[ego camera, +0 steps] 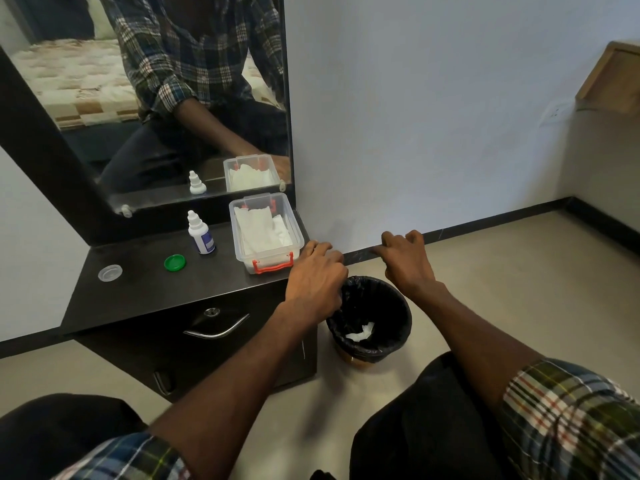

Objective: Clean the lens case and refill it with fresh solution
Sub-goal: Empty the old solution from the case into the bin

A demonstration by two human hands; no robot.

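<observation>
A green lens-case cap [175, 262] and a clear cap [110, 273] lie apart on the black dresser top [149, 296]. A white solution bottle [200, 233] with a blue label stands upright behind them, capped. The lens case body is not visible. My left hand [317, 275] hovers palm down over the left rim of a black-lined waste bin [403, 313], fingers curled under and hiding whatever is inside them. My right hand [405, 261] is beyond the bin's far rim, fingers curled, with nothing visible in it.
A clear plastic box [291, 223] with red latches holds white tissues at the dresser's right end, just left of my left hand. A crumpled tissue [360, 334] lies in the bin. A mirror [173, 98] stands behind the dresser; below it are a drawer handle [216, 329] and the floor.
</observation>
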